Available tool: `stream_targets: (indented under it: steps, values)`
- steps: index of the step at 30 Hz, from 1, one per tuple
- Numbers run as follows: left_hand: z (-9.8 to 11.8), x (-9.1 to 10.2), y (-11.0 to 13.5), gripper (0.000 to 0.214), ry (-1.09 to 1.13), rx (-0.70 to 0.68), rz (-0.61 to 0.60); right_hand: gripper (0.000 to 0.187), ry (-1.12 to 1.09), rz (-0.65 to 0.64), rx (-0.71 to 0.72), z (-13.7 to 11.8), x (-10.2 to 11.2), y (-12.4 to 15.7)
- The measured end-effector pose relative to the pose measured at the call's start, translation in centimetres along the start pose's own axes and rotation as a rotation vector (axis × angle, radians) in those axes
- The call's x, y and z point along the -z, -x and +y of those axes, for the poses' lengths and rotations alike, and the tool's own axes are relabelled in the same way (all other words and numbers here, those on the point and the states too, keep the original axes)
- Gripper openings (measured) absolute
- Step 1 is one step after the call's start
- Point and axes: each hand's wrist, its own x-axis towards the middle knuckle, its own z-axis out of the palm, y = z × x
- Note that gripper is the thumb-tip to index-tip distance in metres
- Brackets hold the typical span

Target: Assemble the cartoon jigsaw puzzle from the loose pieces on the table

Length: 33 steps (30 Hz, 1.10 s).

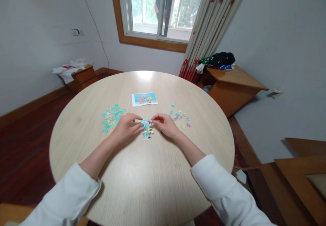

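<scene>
A small joined patch of jigsaw puzzle (146, 132) lies on the round table between my hands. My left hand (125, 126) touches its upper left edge, thumb and forefinger close together at the patch. On the other side, my right hand (165, 122) pinches a small pinkish puzzle piece (150, 121) at the patch's upper right corner. Whether that piece is locked into the patch I cannot tell. Beyond the hands lies a picture card (145, 99) showing a pink and a yellow cartoon figure on turquoise.
Loose, mostly turquoise puzzle pieces (110, 117) are spread left of my left hand. More pieces (182, 117), some pink and yellow, lie to the right. The round wooden table (142, 185) stands before a window; a wooden cabinet (236, 80) with cloths is at the right.
</scene>
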Motion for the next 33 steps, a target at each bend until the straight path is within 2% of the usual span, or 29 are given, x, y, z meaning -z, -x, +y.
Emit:
stream_targets:
  steps: [5, 12, 20, 24, 29, 33]
  values:
    - [0.0, -0.3, 0.1, 0.021, 0.0, -0.089, -0.074, 0.02, -0.021, 0.002, 0.02, -0.1, -1.3, 0.0]
    - [-0.2, -0.5, 0.1, 0.021, -0.017, -0.087, -0.069, 0.037, -0.163, -0.012, -0.037, -0.1, -1.8, -0.1]
    - [0.0, -0.3, 0.2, 0.02, 0.004, -0.128, -0.057, 0.038, -0.197, -0.025, -0.051, 0.2, -1.9, -0.2]
    - [0.0, -0.3, 0.2, 0.022, -0.005, -0.111, -0.072, 0.032, -0.117, -0.026, -0.018, 0.2, -1.9, -0.1]
    - [-0.4, -0.1, 0.1, 0.017, -0.013, -0.077, -0.087, 0.009, 0.176, 0.054, 0.056, -0.2, -1.3, 0.2]
    - [-1.0, 0.5, 0.0, 0.015, -0.008, -0.012, -0.074, 0.011, 0.316, 0.084, 0.082, -0.3, -0.7, 0.3]
